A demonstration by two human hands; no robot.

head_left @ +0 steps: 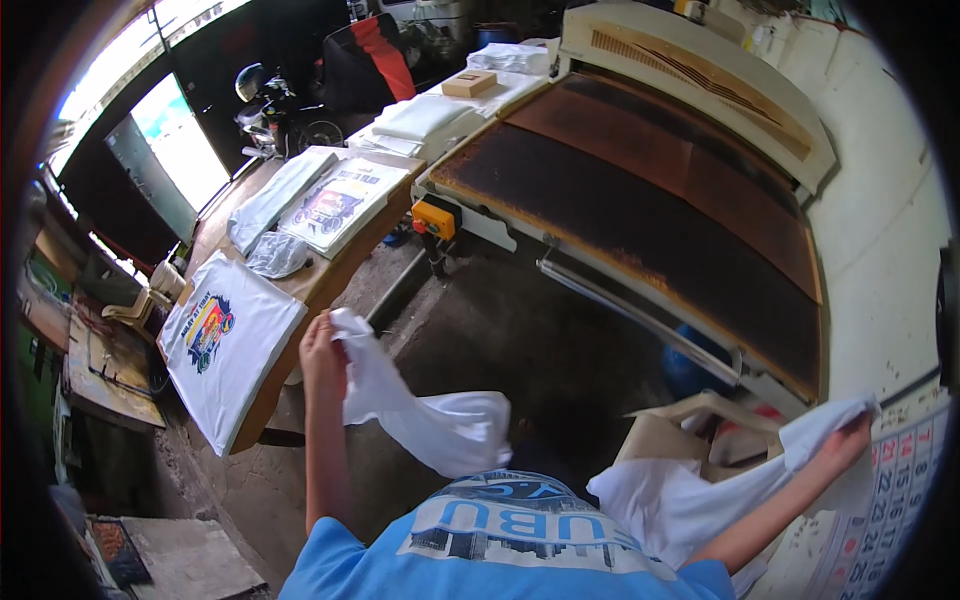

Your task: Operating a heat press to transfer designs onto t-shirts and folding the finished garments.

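A white T-shirt [440, 425] hangs stretched between my two hands, sagging in front of my blue printed shirt. My left hand [322, 352] grips one end of it, raised near the corner of a wooden table [320, 282]. My right hand [848, 440] grips the other end far out to the right, close to a wall calendar [900, 490]. The middle of the white T-shirt drops behind my chest and is partly hidden.
A printed white T-shirt [228, 345] lies flat on the wooden table, with more printed shirts [340, 205] and a plastic bag [275, 255] behind it. A large conveyor dryer with a dark belt [640, 210] fills the centre. Folded white stacks [420, 120] and a motorcycle [275, 115] stand further back. Cardboard [665, 435] lies below right.
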